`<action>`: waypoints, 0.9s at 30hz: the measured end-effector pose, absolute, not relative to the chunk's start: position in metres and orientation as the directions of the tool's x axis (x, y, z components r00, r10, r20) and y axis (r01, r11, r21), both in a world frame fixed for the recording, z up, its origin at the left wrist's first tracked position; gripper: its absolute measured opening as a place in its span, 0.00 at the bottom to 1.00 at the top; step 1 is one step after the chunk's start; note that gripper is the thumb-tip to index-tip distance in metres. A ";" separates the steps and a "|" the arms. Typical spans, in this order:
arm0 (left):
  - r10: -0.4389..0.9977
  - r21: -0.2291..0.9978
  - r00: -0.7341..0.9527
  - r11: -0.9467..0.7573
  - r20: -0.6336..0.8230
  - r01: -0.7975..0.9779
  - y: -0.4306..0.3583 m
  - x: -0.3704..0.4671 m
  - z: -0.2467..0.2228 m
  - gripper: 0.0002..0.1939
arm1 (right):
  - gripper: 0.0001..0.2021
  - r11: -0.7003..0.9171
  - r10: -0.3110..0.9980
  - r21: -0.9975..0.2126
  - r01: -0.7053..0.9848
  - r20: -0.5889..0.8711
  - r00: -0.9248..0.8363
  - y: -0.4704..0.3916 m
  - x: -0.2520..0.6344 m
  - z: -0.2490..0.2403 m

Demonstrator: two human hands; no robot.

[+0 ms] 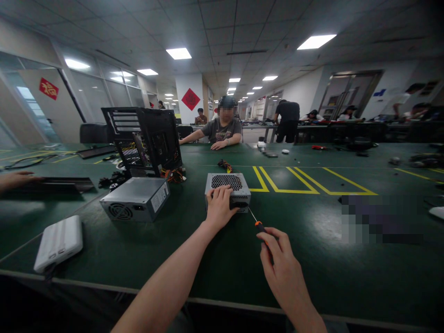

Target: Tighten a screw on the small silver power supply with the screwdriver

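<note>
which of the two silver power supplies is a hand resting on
The centre power supply, honeycomb grille facing up, with the left hand on it; the left-side power supply is untouched.

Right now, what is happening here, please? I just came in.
A person's left hand rests on a grey metal box with a honeycomb grille. Their right hand holds a black-and-orange screwdriver, its tip at or near the box's right side. A second grey metal box with a round fan grille stands to the left.
</note>
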State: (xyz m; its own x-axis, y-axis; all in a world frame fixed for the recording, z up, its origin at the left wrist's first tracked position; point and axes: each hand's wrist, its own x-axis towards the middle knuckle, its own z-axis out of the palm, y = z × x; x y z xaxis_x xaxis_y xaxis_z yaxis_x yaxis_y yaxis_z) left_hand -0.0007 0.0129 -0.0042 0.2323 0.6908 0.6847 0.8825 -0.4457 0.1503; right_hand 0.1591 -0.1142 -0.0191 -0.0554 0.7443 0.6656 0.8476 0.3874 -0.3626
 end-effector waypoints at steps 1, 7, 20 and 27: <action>0.691 0.151 0.233 -0.447 0.684 0.882 0.013 -0.001 -0.004 0.28 | 0.11 0.385 0.744 -0.368 0.846 0.667 -0.048 -0.114 0.159 -0.019; 0.703 0.151 0.230 -0.435 0.673 0.887 0.014 -0.001 -0.005 0.29 | 0.11 0.368 0.756 -0.414 0.833 0.654 -0.009 -0.113 0.159 -0.022; 0.703 0.143 0.234 -0.432 0.672 0.890 0.014 0.000 -0.004 0.28 | 0.13 0.351 0.729 -0.358 0.865 0.685 -0.013 -0.114 0.160 -0.021; 0.714 0.148 0.230 -0.424 0.662 0.893 0.013 0.000 -0.003 0.28 | 0.15 0.299 0.788 -0.385 0.873 0.616 0.001 -0.111 0.162 -0.022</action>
State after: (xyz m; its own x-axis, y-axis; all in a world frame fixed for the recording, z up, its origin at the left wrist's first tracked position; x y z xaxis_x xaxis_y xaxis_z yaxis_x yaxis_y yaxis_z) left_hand 0.0002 0.0135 -0.0033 0.2298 0.7137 0.6617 0.8933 -0.4245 0.1476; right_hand 0.1621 -0.1112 -0.0217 0.0013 0.7879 0.6158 0.8733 0.2992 -0.3846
